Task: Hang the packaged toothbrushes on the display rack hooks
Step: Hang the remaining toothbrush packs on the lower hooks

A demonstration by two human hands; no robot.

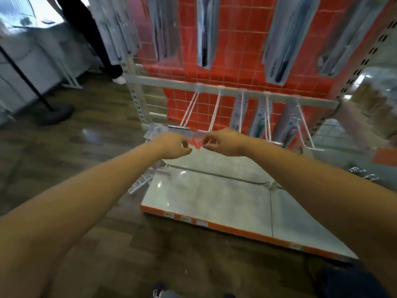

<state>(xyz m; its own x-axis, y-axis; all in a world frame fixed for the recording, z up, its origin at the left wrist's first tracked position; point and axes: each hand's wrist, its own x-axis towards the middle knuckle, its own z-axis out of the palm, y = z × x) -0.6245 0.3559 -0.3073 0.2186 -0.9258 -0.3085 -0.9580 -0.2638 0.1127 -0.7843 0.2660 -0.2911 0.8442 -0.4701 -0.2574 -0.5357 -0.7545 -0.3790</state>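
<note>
Both hands reached toward the display rack [225,87]. The left hand [174,144] and right hand [221,143] each held a pinched grip on one flat packaged toothbrush [171,131] beneath two bare hooks [189,112].

Hooks [191,110] left; hung packs [261,117] right; shelf [225,203] seemingly below.

Both forearms are bare right up to the frame's edge, no sleeves, no watch, no rings showing on the left hand [175,145] or the right hand [221,143]. Down below the display rack's base shelf [214,203], dark navy trousers [343,282] show, and a dark shoe with white trim [160,292].
</note>
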